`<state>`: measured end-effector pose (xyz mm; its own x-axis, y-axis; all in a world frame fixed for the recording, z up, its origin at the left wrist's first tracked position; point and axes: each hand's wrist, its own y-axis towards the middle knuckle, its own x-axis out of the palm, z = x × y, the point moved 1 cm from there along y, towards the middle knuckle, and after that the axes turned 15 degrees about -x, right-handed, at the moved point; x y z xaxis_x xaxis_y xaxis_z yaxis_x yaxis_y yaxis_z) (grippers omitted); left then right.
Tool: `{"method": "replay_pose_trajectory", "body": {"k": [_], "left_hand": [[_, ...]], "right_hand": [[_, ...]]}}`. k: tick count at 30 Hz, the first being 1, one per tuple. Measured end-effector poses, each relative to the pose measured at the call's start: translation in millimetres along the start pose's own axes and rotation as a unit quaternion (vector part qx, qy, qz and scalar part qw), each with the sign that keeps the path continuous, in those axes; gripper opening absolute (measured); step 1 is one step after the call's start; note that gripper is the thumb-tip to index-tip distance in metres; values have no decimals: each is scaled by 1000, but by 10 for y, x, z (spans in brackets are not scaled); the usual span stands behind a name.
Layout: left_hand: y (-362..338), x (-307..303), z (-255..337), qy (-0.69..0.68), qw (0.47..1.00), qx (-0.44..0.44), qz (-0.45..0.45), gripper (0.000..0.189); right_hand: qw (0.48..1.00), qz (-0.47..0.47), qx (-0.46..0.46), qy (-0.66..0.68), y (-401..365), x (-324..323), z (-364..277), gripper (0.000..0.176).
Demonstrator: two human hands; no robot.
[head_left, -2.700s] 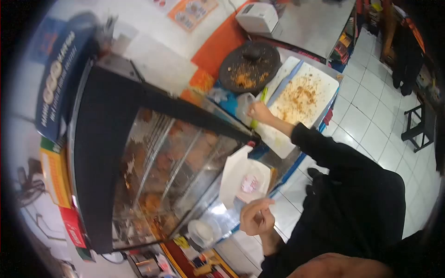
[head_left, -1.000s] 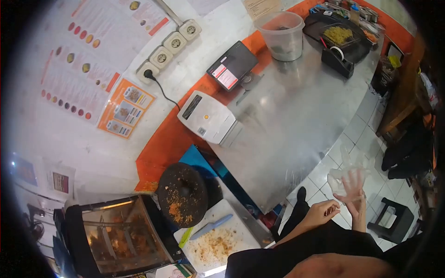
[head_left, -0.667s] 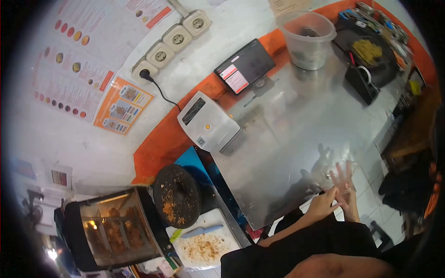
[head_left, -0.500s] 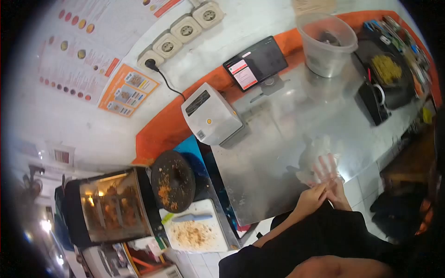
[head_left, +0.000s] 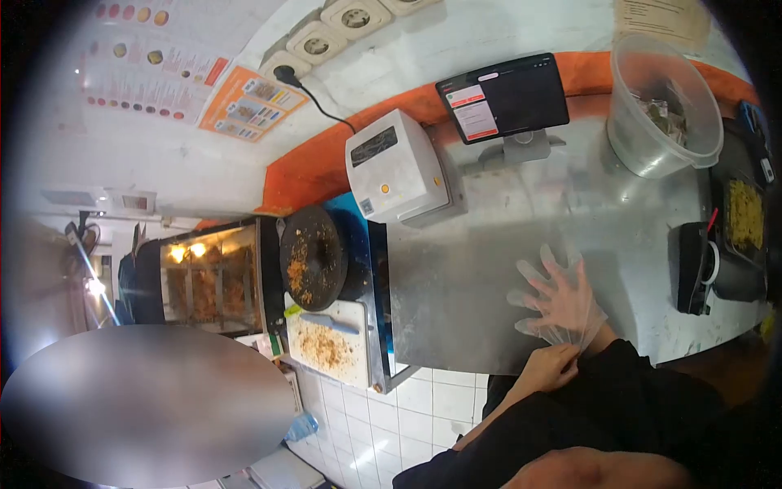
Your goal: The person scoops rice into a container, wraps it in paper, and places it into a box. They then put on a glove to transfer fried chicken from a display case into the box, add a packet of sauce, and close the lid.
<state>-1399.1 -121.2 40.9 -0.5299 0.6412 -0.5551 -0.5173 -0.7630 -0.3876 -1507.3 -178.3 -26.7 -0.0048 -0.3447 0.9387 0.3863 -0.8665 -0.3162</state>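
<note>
A clear plastic glove [head_left: 588, 314] covers my right hand [head_left: 562, 297], which is spread over the front part of the metal counter [head_left: 456, 310]. Its loose fingertips stick out past my own fingers. My left hand [head_left: 550, 367] is bare and pinches the glove's cuff at the right wrist. Black sleeves cover part of both arms.
Behind the hands stand a white printer [head_left: 395, 167], a tablet [head_left: 509, 98] and a clear bucket [head_left: 660, 122]. A black holder [head_left: 692, 269] is at right. At left are a stone mortar [head_left: 314, 257], a cutting board [head_left: 330, 346] with a knife [head_left: 330, 323], and a lit display case [head_left: 212, 277].
The view has shifted. My right hand has spread its fingers inside the glove, and my left hand has moved down to the cuff. A blurred area now covers the lower left.
</note>
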Motion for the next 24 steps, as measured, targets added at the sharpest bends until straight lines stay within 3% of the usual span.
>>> {"method": "replay_pose_trajectory", "body": {"k": [5, 7, 8, 10, 13, 17, 24], "left_hand": [[122, -39, 232, -29, 998, 15, 49, 11], [83, -58, 286, -18, 996, 48, 77, 10], [42, -27, 291, -24, 995, 53, 83, 10], [-63, 4, 275, -5, 997, 69, 39, 10], [-323, 34, 177, -29, 995, 87, 48, 11], [-949, -58, -124, -38, 995, 32, 88, 11], [-3061, -332, -1197, -141, 930, -124, 315, 9]], "right_hand": [[999, -38, 16, -21, 18, -74, -163, 55], [992, -27, -71, -98, -115, 19, -197, 50], [991, -28, -71, -108, -185, 21, -211, 50], [987, -8, -124, -97, -330, 19, -238, 53], [981, -81, -104, -145, -459, 106, -69, 53], [977, -91, -20, -194, -439, 241, 774, 56], [952, -182, 142, -198, -137, 37, 2885, 57]]}}
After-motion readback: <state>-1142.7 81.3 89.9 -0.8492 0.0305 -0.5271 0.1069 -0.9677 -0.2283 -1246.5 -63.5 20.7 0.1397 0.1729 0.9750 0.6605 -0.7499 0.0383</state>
